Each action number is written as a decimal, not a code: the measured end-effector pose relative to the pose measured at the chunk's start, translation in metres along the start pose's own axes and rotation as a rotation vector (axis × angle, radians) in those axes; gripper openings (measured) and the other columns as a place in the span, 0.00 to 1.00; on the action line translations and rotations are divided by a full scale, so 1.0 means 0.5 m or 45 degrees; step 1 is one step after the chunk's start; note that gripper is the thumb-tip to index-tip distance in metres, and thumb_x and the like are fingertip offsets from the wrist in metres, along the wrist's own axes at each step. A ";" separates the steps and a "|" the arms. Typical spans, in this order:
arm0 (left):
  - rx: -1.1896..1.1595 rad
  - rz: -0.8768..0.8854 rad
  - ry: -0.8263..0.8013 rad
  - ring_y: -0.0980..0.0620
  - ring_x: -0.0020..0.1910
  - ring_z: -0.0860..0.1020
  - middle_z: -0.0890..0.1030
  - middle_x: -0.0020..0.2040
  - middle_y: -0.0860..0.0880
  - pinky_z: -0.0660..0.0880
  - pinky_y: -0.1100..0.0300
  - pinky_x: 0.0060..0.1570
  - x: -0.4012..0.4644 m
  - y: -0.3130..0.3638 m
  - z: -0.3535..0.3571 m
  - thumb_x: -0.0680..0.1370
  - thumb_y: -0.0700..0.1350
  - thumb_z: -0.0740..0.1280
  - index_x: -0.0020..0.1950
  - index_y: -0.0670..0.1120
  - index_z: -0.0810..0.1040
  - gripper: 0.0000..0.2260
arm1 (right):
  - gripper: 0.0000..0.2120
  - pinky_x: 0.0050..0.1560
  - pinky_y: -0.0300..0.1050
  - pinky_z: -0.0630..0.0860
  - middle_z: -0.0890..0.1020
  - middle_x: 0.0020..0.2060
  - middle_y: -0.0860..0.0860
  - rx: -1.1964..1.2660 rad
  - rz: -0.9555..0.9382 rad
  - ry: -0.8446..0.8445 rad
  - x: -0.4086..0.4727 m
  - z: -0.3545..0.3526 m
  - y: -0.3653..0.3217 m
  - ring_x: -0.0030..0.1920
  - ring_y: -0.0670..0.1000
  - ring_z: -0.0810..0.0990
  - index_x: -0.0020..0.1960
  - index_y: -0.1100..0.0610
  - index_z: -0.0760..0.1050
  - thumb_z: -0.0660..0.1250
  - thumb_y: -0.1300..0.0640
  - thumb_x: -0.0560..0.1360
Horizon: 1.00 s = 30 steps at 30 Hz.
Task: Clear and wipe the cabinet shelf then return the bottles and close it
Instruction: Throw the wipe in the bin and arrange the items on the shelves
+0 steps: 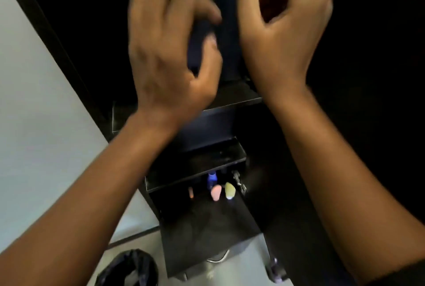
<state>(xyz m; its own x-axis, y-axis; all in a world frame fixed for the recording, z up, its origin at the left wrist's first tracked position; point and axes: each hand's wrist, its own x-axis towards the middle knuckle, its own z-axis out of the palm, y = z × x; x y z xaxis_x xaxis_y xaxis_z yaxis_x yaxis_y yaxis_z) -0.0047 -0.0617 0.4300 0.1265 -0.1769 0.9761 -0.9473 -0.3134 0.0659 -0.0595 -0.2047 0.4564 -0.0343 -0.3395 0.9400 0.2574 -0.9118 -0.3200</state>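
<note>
Both hands are raised in front of an open black cabinet. My left hand (170, 55) is blurred, with its fingers and thumb curled around a dark navy shape; I cannot tell whether it grips anything. My right hand (280, 32) is beside it at the top edge, fingers loosely bent and apart, with nothing visible in it. An upper shelf (234, 95) shows between my wrists, and a bare shelf (207, 161) lies lower. Under that stand a blue bottle (212, 178), a pink bottle (216, 192), a yellow bottle (230, 190) and a small orange item (190, 192).
A pale wall (34, 101) runs along the left of the cabinet. A bin lined with a black bag (128, 269) stands on the light floor at the bottom left. A castor wheel (276, 272) sits at the cabinet's foot. A metal hinge (239, 182) is right of the bottles.
</note>
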 end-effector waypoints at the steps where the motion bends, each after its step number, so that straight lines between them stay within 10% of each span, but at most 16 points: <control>1: -0.071 -0.034 -0.073 0.38 0.50 0.79 0.81 0.49 0.38 0.70 0.51 0.54 -0.046 0.005 0.009 0.74 0.36 0.71 0.48 0.37 0.81 0.05 | 0.05 0.42 0.52 0.77 0.82 0.41 0.55 0.051 0.065 -0.105 -0.051 -0.023 -0.002 0.40 0.54 0.82 0.46 0.64 0.79 0.71 0.61 0.78; 8: -0.363 -0.766 -0.712 0.59 0.42 0.79 0.82 0.44 0.55 0.78 0.59 0.44 -0.476 0.047 0.075 0.79 0.43 0.67 0.51 0.55 0.79 0.07 | 0.02 0.45 0.53 0.80 0.82 0.45 0.52 -0.123 0.611 -0.701 -0.497 -0.163 0.104 0.45 0.54 0.82 0.49 0.61 0.80 0.71 0.63 0.77; 13: -0.272 -1.089 -1.033 0.59 0.52 0.81 0.82 0.56 0.57 0.82 0.55 0.49 -0.703 0.052 0.138 0.79 0.51 0.71 0.63 0.55 0.77 0.14 | 0.22 0.59 0.21 0.63 0.77 0.64 0.49 -0.436 0.951 -1.246 -0.713 -0.191 0.212 0.64 0.49 0.75 0.68 0.53 0.75 0.73 0.59 0.76; 20: 0.001 -1.151 -1.195 0.46 0.64 0.79 0.82 0.63 0.49 0.74 0.41 0.70 -0.847 0.001 0.248 0.76 0.49 0.71 0.67 0.48 0.78 0.20 | 0.29 0.63 0.45 0.76 0.78 0.68 0.55 -0.482 1.128 -1.302 -0.865 -0.164 0.332 0.68 0.56 0.77 0.74 0.56 0.71 0.74 0.60 0.75; 30: 0.047 -1.284 -1.264 0.41 0.65 0.80 0.82 0.64 0.43 0.76 0.49 0.64 -0.957 -0.020 0.325 0.78 0.44 0.73 0.71 0.43 0.76 0.22 | 0.24 0.58 0.53 0.84 0.84 0.61 0.58 -0.525 1.208 -1.300 -0.970 -0.157 0.398 0.61 0.59 0.84 0.70 0.58 0.75 0.75 0.62 0.75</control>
<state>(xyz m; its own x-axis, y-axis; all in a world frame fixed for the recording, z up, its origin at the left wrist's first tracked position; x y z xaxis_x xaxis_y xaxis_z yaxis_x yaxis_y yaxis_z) -0.0078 -0.1253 -0.0715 0.9001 -0.4341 -0.0366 -0.3214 -0.7185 0.6168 -0.0674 -0.2395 -0.0725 0.7215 -0.6920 -0.0233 -0.5045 -0.5024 -0.7021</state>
